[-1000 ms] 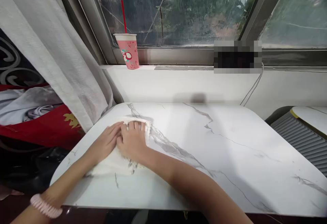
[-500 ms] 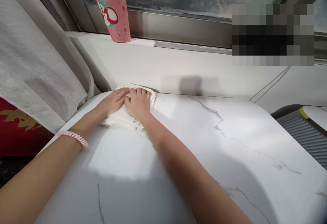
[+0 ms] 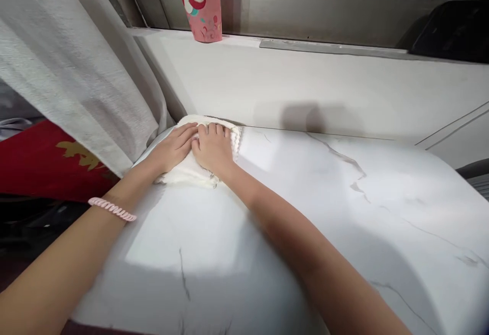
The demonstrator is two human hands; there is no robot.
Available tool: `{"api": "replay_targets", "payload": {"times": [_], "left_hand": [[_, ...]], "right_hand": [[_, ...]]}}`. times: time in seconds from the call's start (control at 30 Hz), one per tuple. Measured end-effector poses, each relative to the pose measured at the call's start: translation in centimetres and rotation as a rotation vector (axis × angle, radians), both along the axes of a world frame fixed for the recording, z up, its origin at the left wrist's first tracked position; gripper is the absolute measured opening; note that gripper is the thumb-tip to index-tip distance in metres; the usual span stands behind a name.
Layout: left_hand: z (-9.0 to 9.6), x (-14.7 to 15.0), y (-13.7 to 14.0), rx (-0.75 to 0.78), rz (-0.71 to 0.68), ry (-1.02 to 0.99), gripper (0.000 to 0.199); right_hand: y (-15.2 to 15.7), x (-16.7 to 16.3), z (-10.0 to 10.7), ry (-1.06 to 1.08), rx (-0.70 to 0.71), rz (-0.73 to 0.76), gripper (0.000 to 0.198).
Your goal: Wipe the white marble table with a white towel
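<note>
A cream-white cloth (image 3: pixel 187 173) with a ruffled edge lies spread on the white marble-patterned table (image 3: pixel 298 212), at its far left corner against the wall. My left hand (image 3: pixel 176 147) rests flat on the cloth's left half, fingers stretched out. Close beside it, my right hand (image 3: pixel 213 146) presses the right half, its fingers spread and slightly bent over the far part. The fingers of both hands nearly touch. Beneath the palms the cloth is hidden. A pink coiled band (image 3: pixel 112 209) circles my left wrist.
A grey curtain (image 3: pixel 84 59) hangs at the left, next to the table corner. Below it shows red fabric with a gold pattern (image 3: pixel 49 161). On the window ledge stands a pink patterned container (image 3: pixel 206 14); a dark object (image 3: pixel 454 31) is at the right.
The view has tilted down and turned left. My hands and the cloth have slid slightly left across the table, and both hands stay laid on it.
</note>
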State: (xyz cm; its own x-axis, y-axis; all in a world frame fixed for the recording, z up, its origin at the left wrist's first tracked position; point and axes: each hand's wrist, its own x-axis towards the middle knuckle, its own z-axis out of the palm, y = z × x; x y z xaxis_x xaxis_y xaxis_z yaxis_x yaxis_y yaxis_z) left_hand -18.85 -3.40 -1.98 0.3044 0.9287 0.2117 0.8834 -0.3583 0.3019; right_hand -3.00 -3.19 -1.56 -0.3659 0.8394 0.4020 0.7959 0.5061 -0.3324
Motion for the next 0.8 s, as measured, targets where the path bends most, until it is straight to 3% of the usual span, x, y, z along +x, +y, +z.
{"api": "replay_targets", "payload": {"times": [0.23, 0.43, 0.53, 0.67, 0.8], "left_hand": [[1.0, -3.8, -8.5, -0.065, 0.125, -0.044, 0.053], [0.5, -3.5, -19.5, -0.054, 0.278, 0.030, 0.052], [-0.3, -3.6, -23.3, -0.004, 0.326, 0.027, 0.053], [-0.6, -3.6, -24.1, 0.028, 0.274, 0.104, 0.059], [0.1, -3.2, -21.1, 0.021, 0.195, 0.190, 0.060]], "right_hand": [[-7.6, -3.7, 0.4, 0.025, -0.011, 0.118, 0.038], [-15.2, -2.9, 0.7, 0.040, 0.017, 0.299, 0.039], [-17.8, -2.2, 0.8, 0.043, 0.024, 0.378, 0.041], [-18.3, -2.0, 0.9, 0.039, 0.008, 0.412, 0.040], [-16.2, -2.2, 0.8, 0.040, -0.011, 0.375, 0.040]]}}
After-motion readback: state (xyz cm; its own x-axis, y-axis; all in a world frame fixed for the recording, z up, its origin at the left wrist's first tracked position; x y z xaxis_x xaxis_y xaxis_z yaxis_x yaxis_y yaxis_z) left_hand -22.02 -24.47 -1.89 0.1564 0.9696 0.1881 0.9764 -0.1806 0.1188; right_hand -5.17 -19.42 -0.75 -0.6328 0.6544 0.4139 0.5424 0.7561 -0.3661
